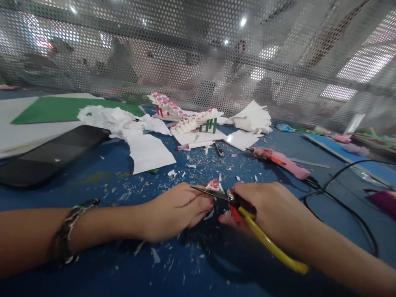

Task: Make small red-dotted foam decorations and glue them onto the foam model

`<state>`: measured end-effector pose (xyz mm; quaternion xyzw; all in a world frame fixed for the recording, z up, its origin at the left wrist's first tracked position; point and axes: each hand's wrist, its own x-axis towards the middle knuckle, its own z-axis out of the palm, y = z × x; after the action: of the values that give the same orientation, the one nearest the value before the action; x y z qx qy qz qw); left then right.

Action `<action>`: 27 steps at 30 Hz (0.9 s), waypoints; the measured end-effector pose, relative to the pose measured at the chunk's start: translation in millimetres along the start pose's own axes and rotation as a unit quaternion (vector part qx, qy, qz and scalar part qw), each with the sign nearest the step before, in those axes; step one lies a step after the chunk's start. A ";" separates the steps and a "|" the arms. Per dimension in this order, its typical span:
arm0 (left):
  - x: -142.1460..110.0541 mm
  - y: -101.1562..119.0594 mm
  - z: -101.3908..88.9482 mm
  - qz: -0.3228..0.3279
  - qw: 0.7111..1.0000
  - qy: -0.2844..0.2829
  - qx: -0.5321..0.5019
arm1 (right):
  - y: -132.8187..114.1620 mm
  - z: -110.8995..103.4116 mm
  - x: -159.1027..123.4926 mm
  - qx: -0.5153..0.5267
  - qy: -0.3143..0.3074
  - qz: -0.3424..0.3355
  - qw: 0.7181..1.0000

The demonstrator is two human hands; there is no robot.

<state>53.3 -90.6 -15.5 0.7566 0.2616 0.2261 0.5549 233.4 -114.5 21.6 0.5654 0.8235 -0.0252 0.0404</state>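
My left hand (182, 210) is closed, its fingertips pinching a small white piece with a red-and-pink top (213, 185). What the piece is made of is hard to tell. In my right hand (272, 210) is a pair of scissors (222, 194) with dark blades and red and yellow handles. The blades point left and lie against the small piece, just over my left fingertips. How far the blades are apart cannot be made out. Beyond the hands stands a white model (193, 119) with rows of pink-topped pieces and red and green supports.
White paper scraps (151, 152) and crumpled tissue (105, 117) lie left of the model. A black phone (55, 154) rests near a green sheet (71, 109). At right is a pink pen-shaped tool (284, 163) with a black cord (346, 206). A perforated metal screen (185, 53) rises behind.
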 end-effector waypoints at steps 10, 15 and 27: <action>3.3 6.9 -0.2 -0.006 0.997 0.004 0.075 | -1.6 4.5 3.1 0.002 0.056 -0.026 0.998; 3.0 7.6 1.1 0.017 0.995 0.008 0.098 | -8.2 5.9 2.5 -0.010 0.081 -0.014 0.997; 5.4 8.0 0.6 -0.039 0.997 0.015 0.064 | -5.0 3.9 11.1 -0.056 0.029 0.027 0.998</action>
<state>59.0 -89.5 -7.8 0.7765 0.3135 0.1984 0.5094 224.9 -106.4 16.6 0.5844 0.8091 0.0386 0.0485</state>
